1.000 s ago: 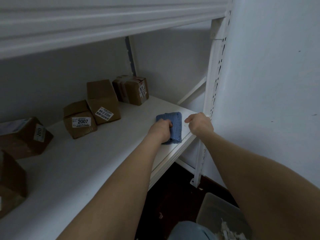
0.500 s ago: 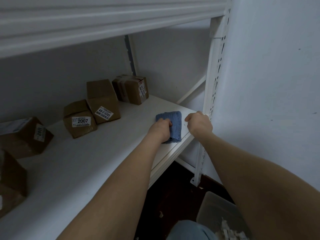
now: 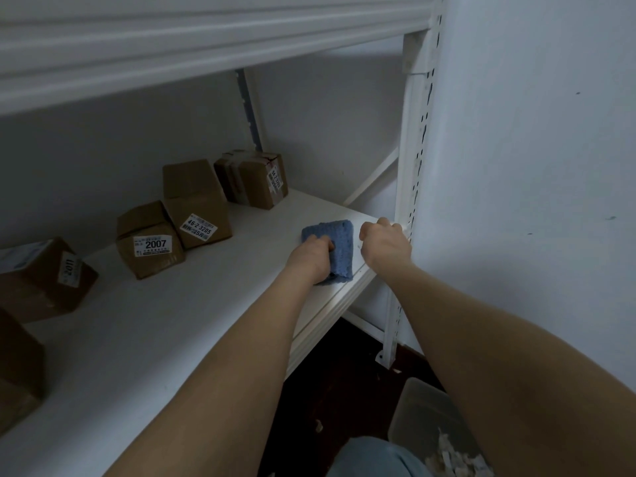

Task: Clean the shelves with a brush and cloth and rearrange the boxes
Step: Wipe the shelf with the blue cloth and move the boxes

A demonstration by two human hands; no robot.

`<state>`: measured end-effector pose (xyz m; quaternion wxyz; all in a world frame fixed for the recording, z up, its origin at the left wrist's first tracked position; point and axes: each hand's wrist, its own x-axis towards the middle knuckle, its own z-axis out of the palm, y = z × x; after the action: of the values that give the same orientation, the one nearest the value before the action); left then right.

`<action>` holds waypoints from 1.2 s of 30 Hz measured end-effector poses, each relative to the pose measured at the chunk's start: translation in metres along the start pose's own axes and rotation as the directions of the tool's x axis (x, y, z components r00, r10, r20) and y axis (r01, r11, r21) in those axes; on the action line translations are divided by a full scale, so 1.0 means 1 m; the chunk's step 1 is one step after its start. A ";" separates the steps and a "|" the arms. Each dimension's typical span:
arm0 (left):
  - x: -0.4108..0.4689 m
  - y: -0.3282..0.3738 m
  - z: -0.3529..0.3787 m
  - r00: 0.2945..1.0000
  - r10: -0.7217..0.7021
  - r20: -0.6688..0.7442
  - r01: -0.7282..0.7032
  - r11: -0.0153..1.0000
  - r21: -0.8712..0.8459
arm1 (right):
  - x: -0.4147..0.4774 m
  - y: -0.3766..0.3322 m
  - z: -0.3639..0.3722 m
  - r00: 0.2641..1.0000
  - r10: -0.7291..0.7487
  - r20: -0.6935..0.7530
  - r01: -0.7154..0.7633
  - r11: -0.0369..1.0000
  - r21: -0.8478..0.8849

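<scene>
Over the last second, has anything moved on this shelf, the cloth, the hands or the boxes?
Almost nothing. The left hand still presses the blue cloth near the shelf's front right corner; both may have crept slightly toward the back, though the camera shifted too. The right hand stays closed at the shelf edge by the upright post. Nothing was picked up or let go. The boxes, including the 2007 box, have not moved.

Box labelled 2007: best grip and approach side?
Probably grip the box labelled 2007 across its left and right side faces, coming from the front, open side of the shelf. It sits tilted, label facing out, and its right edge is close against the neighbouring box, so free that side first.
</scene>
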<state>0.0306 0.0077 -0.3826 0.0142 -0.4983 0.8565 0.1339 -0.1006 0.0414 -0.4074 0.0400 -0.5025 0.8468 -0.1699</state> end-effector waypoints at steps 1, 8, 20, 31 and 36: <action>0.000 0.000 0.000 1.000 0.002 0.001 -0.002 1.000 0.005 | 0.000 0.001 0.001 1.000 -0.003 -0.003 0.003 1.000 0.006; 0.000 0.001 -0.001 1.000 -0.007 0.003 0.007 1.000 0.015 | 0.000 0.006 0.003 1.000 -0.023 0.005 0.023 0.999 0.031; -0.002 0.002 -0.001 1.000 -0.010 0.012 0.010 1.000 0.010 | 0.008 0.005 0.000 0.999 -0.038 0.038 0.039 0.999 -0.005; -0.001 0.001 -0.002 1.000 0.002 0.028 -0.002 1.000 0.028 | 0.013 0.010 0.000 0.996 -0.049 0.081 0.050 0.999 -0.017; -0.001 0.002 -0.002 0.999 -0.003 0.037 0.002 1.000 0.030 | 0.011 0.010 0.000 0.998 -0.033 0.044 0.034 0.999 -0.025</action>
<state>0.0297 0.0087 -0.3798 0.0378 -0.4963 0.8574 0.1305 -0.1140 0.0364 -0.4099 0.0493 -0.5205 0.8394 -0.1487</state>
